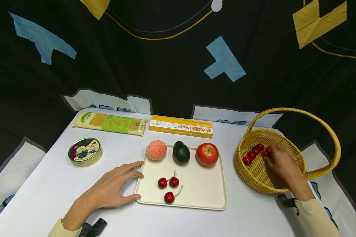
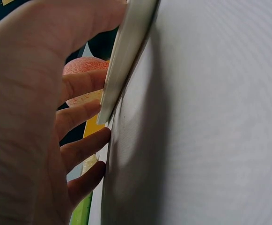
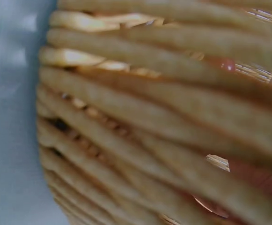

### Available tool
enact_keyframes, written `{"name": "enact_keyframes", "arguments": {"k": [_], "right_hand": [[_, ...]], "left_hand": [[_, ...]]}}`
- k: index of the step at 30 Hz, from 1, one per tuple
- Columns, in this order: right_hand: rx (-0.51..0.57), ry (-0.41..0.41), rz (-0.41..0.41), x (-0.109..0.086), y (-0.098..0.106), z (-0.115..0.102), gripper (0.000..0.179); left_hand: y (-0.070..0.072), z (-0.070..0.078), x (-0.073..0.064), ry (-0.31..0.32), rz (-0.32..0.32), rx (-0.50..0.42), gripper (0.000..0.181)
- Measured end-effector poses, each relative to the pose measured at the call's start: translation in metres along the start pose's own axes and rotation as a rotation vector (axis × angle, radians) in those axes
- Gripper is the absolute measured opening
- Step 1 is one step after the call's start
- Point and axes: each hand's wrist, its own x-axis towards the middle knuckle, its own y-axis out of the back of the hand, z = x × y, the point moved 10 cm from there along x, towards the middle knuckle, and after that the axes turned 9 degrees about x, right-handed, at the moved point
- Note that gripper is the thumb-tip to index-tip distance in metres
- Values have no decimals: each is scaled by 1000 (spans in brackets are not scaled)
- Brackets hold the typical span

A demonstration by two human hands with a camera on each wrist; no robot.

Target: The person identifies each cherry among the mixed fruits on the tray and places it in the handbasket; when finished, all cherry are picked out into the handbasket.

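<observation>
My right hand [image 1: 281, 163] reaches into a yellow wicker basket [image 1: 240, 171], its fingertips pinching a dark red cherry [image 1: 266, 153]. Several other cherries [image 1: 247, 160] lie beside it on the basket floor. In the right wrist view the wicker weave [image 3: 126, 108] covers most of the picture and hides much of that hand. My left hand [image 1: 114, 187] rests at the left edge of a cream tray [image 1: 201, 192], thumb and fingertips on the rim. The left wrist view shows its fingers [image 2: 82, 150] spread along that edge. Three stemmed cherries [image 1: 169, 197] lie on the tray.
Along the tray's back sit a rough pink round fruit [image 1: 156, 150], an avocado [image 1: 181, 153] and a red apple [image 1: 207, 154]. Behind are a noodle pack [image 1: 109, 123] and a pasta box [image 1: 181, 127]. A round tin [image 1: 85, 152] stands left. The basket's tall handle [image 1: 329, 131] arches rightward.
</observation>
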Motion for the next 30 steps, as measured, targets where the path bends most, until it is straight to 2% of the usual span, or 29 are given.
{"name": "enact_keyframes", "arguments": {"k": [11, 16, 20, 23, 27, 30], "right_hand": [[-50, -15, -3, -1, -1, 1, 46], [-60, -18, 40, -4, 5, -2, 48], [-50, 10, 89, -8, 12, -12, 46], [-29, 0, 114, -10, 17, -23, 46], [9, 1, 165, -14, 26, -46, 46], [22, 48, 220, -16, 31, -67, 46]], "left_hand": [[-1, 2, -1, -10, 11, -4, 50], [-1, 2, 0, -15, 13, -2, 51], [-1, 1, 1, -10, 8, -3, 50], [-1, 1, 1, -9, 5, -5, 50], [-1, 0, 1, -8, 9, -4, 50], [0, 0, 1, -9, 14, -1, 50]]}}
